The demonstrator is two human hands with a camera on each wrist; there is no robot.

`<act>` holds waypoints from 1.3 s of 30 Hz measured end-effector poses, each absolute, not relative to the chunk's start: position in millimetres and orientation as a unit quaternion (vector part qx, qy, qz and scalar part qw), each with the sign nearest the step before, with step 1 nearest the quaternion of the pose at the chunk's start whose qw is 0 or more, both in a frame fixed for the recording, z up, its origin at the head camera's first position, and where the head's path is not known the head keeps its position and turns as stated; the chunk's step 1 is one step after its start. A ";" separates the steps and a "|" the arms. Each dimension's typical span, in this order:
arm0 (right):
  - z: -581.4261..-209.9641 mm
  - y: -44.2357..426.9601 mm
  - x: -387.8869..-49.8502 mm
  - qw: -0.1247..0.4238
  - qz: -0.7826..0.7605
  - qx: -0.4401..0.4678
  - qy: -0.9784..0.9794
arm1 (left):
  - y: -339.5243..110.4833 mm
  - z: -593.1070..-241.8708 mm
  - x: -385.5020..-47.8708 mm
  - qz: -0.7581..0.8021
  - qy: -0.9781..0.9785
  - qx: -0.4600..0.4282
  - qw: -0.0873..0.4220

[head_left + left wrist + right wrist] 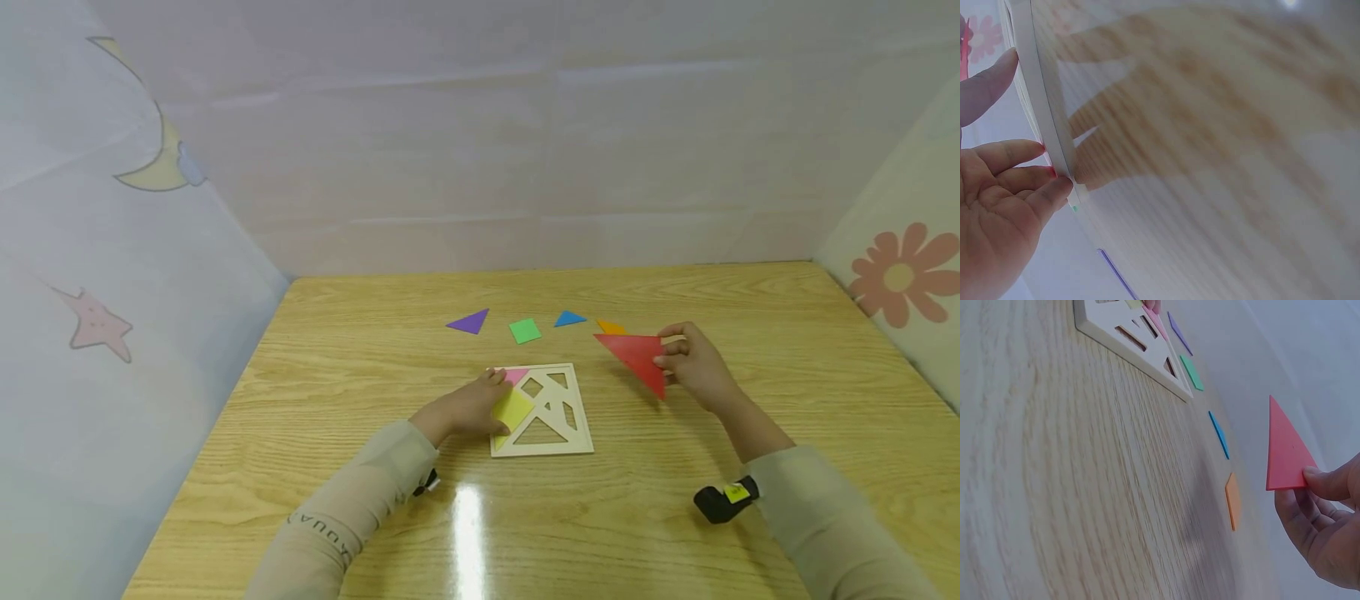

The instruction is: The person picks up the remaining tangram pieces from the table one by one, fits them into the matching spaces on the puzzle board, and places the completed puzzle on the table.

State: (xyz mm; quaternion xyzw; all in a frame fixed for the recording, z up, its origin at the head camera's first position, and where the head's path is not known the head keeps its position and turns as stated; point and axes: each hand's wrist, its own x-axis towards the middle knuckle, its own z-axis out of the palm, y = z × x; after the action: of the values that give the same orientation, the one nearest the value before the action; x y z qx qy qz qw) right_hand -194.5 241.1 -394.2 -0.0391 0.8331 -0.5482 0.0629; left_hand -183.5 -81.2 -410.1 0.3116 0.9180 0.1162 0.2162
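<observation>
My right hand (697, 367) pinches a red triangle tangram piece (637, 354) at one edge, between thumb and fingers. It is raised above the table, right of the pale tangram board (540, 451). The right wrist view also shows the red triangle (1286, 456) with its point upward. My left hand (474, 407) rests at the board's left side, its fingertips touching the board and partly covering a yellow piece (513, 410) and a pink piece (517, 375) set in it. The other cut-outs I can see hold no pieces.
Behind the board lie a purple triangle (471, 322), a green square (525, 331), a blue triangle (570, 318) and an orange piece (611, 327), partly hidden by the red one. A patterned cloth (450, 167) borders the wooden table (337, 358).
</observation>
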 end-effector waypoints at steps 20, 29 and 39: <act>-389.9 223.7 -185.0 0.093 -0.563 -0.060 0.819 | -82.5 -411.4 -185.0 0.126 0.917 0.305 0.223; -394.0 220.9 -179.8 0.099 -0.555 -0.065 0.823 | -82.6 -411.6 -183.4 0.133 0.917 0.304 0.223; -394.7 217.2 -176.8 0.104 -0.550 -0.084 0.824 | -82.0 -413.3 -184.0 0.124 0.917 0.308 0.219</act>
State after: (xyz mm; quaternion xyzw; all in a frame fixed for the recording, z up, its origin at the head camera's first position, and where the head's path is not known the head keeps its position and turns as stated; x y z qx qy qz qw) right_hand -176.8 217.2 -394.7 -0.0836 0.8243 -0.5501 0.1041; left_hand -184.0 -82.0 -413.3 0.3080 0.9175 0.1242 0.2190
